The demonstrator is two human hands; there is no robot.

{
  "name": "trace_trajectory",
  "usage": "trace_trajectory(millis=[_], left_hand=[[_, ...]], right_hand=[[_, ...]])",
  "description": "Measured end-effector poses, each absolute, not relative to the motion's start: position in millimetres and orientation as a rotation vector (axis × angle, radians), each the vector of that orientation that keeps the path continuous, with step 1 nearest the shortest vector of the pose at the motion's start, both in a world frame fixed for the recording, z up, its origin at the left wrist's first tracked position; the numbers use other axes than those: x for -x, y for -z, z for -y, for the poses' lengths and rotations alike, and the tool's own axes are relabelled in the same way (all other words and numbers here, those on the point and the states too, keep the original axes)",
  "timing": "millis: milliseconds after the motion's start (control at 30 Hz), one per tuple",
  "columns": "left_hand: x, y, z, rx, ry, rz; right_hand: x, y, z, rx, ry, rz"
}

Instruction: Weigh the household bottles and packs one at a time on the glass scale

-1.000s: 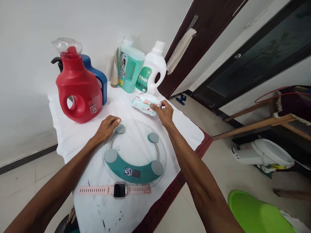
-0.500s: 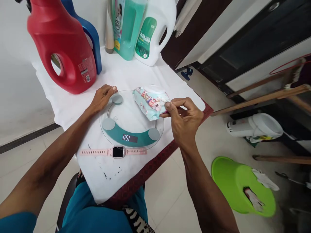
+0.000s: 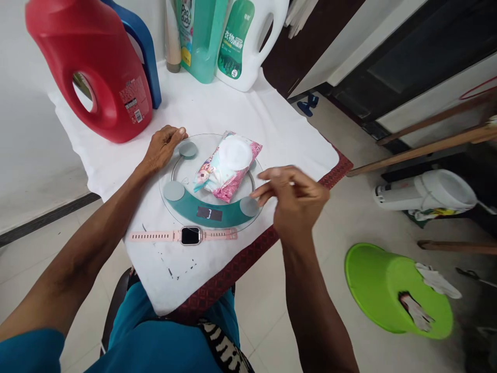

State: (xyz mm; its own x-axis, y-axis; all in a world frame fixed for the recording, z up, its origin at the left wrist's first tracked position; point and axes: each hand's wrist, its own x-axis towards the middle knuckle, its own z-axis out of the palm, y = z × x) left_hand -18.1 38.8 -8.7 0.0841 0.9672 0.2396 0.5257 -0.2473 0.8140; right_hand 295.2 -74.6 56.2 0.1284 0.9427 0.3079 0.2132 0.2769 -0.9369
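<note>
On the round glass bathroom scale (image 3: 194, 208) lies a pack of wet wipes (image 3: 227, 168), pink and light blue with a white lid facing up. My right hand (image 3: 293, 197) is just right of the pack, over the scale's right edge; its fingers are apart, slightly blurred, and hold nothing. At the scale's far left edge rests my left hand (image 3: 163, 147), closed with curled fingers, the thumb by the glass rim. What lies under those fingers is hidden. The scale's small display shows a lit digit. A pink-strapped smartwatch (image 3: 190, 235) lies flat along the scale's near edge.
A red detergent jug (image 3: 112, 77) and a blue bottle (image 3: 149, 57) stand at the table's back left. Behind the scale are a green bottle (image 3: 202, 46) and a white jug (image 3: 248, 57). A green tub (image 3: 373, 290) is on the floor at right.
The wipes pack has left my right hand's grip and now lies on the scale, lid up. My right hand has opened. The display reading has changed; my left hand stays at the rim.
</note>
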Motion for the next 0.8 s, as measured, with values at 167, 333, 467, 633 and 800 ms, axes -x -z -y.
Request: trace_trajectory(millis=[167, 333, 467, 633, 800], left_hand=[[17.7, 9.9, -38.9, -1.777, -1.093, -1.481], [18.1, 10.0, -39.6, -1.778, -1.080, -1.488], [19.1, 10.1, -41.4, -1.828, -1.059, -1.499], [19.2, 7.5, -40.8, -1.840, -1.039, -1.520], [17.3, 10.0, -41.2, -1.826, -1.047, -1.523]], right_hand=[[-340.7, -15.4, -14.3, 1.345, -0.495, 1.044], [-351.5, 37.5, -62.7, 1.487, -0.545, 0.971], [-348.5, 49.0, -59.7, 1.526, -0.488, 1.017], [-351.1, 49.4, -60.4, 1.528, -0.481, 1.022], [-353.0, 52.5, -65.2, 1.521, -0.477, 1.030]])
